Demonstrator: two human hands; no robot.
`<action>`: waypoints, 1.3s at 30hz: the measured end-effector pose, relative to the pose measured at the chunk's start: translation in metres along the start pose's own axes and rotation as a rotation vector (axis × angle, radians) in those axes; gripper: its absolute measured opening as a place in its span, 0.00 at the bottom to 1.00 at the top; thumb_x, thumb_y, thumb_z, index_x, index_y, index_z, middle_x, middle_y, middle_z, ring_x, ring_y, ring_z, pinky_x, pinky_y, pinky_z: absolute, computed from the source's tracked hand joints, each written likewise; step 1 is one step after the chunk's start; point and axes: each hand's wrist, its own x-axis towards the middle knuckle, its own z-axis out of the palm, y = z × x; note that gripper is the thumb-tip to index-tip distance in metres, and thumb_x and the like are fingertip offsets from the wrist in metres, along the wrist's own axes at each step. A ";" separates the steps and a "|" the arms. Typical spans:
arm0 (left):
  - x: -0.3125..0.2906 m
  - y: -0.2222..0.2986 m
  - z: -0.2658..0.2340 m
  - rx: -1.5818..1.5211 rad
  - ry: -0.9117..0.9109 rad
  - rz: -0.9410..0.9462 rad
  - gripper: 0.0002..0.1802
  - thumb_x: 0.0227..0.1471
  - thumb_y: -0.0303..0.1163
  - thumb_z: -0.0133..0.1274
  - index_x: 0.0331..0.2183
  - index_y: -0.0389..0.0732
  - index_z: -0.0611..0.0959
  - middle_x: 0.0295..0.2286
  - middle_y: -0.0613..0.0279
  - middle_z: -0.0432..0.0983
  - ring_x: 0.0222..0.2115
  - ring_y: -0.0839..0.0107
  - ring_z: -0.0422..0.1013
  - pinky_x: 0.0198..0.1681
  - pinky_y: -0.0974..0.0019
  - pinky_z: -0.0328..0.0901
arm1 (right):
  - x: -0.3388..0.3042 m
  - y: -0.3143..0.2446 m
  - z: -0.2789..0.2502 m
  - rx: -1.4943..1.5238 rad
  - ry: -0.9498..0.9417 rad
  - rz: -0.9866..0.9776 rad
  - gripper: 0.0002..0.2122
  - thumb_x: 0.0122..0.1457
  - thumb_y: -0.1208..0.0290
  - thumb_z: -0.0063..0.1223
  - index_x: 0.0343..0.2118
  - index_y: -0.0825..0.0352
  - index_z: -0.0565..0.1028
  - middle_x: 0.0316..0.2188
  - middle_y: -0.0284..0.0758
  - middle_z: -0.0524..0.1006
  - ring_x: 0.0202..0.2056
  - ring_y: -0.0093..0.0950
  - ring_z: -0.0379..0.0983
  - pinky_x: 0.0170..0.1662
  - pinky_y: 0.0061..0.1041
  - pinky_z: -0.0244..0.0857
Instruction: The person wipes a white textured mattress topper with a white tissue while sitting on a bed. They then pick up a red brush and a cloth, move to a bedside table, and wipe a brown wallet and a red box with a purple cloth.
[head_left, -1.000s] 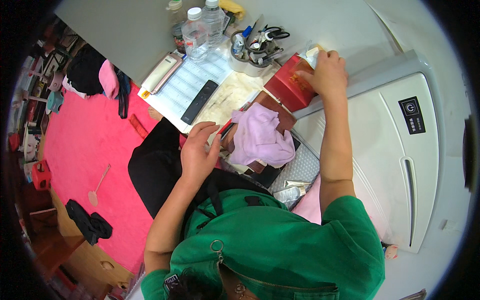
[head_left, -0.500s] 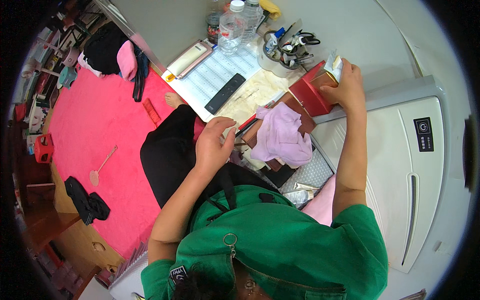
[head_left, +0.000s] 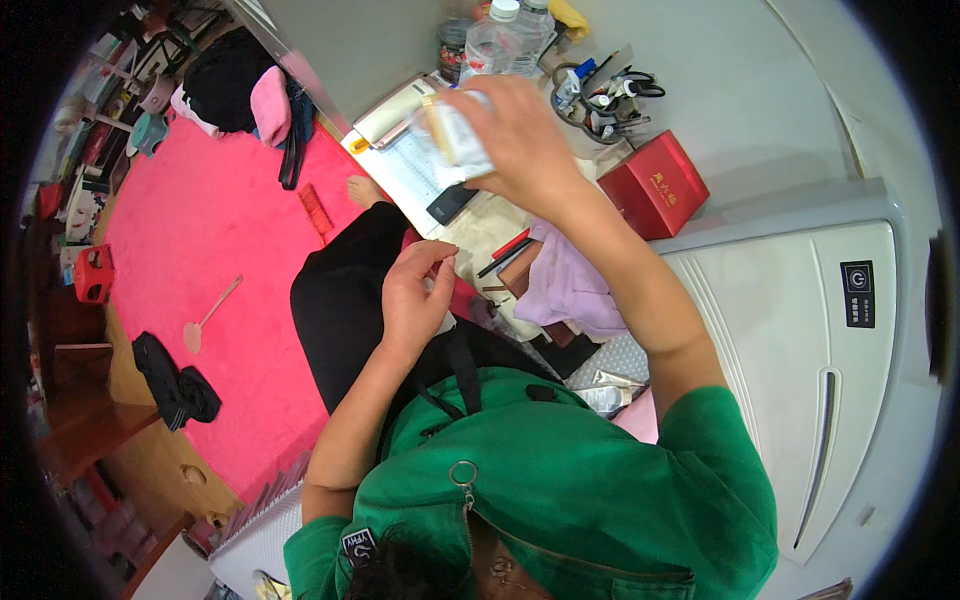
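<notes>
My right hand (head_left: 525,135) is closed on a small white-and-gold pack (head_left: 450,135), blurred by motion, above the back of the table. Lower and to the left, my left hand (head_left: 412,300) hovers over my lap with its fingers loosely bent and a gap between thumb and forefinger; I make out nothing held in it. A red box (head_left: 655,185) stands right of my right wrist. Beneath my right forearm lies a crumpled lilac cloth (head_left: 570,285), partly hidden, over a brown case. A black remote control (head_left: 452,203) rests on the table, partly covered by the pack.
A pen holder (head_left: 600,115) with scissors and pens stands at the back, beside clear plastic bottles (head_left: 495,45). A long pale case (head_left: 395,112) lies on a printed sheet. On the right is a white appliance (head_left: 790,330); a pink carpet (head_left: 240,230) covers the floor at left.
My right hand has moved left from beside the red box, carrying the pack across the table. My left hand stays near its place, its thumb and fingers now closer together. The view has shifted slightly.
</notes>
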 end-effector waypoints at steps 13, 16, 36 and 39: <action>-0.011 -0.030 -0.004 -0.235 -0.018 -0.265 0.10 0.62 0.27 0.53 0.41 0.31 0.83 0.38 0.63 0.76 0.22 0.81 0.70 0.23 0.75 0.68 | 0.018 0.045 0.088 0.025 -0.237 -0.084 0.49 0.31 0.67 0.79 0.63 0.55 0.66 0.63 0.33 0.66 0.65 0.41 0.59 0.66 0.50 0.51; -0.002 -0.032 0.002 -0.139 -0.069 -0.193 0.10 0.62 0.26 0.53 0.42 0.32 0.84 0.38 0.63 0.76 0.23 0.81 0.70 0.23 0.75 0.69 | 0.006 0.040 0.064 -0.036 -0.195 -0.009 0.47 0.37 0.66 0.77 0.65 0.59 0.64 0.64 0.38 0.65 0.65 0.43 0.58 0.67 0.46 0.52; -0.010 -0.014 0.004 -0.296 -0.107 -0.302 0.10 0.63 0.28 0.52 0.41 0.31 0.84 0.32 0.65 0.75 0.20 0.81 0.69 0.23 0.75 0.66 | -0.148 0.090 -0.052 -0.491 -0.322 0.943 0.53 0.49 0.31 0.57 0.65 0.74 0.59 0.64 0.54 0.61 0.64 0.53 0.57 0.63 0.53 0.54; -0.009 -0.013 0.003 -0.313 -0.106 -0.323 0.11 0.64 0.28 0.52 0.41 0.32 0.84 0.30 0.66 0.75 0.20 0.81 0.68 0.23 0.75 0.65 | -0.151 0.105 -0.072 -0.503 -0.321 0.906 0.54 0.45 0.30 0.61 0.66 0.71 0.60 0.61 0.54 0.65 0.62 0.53 0.61 0.62 0.48 0.59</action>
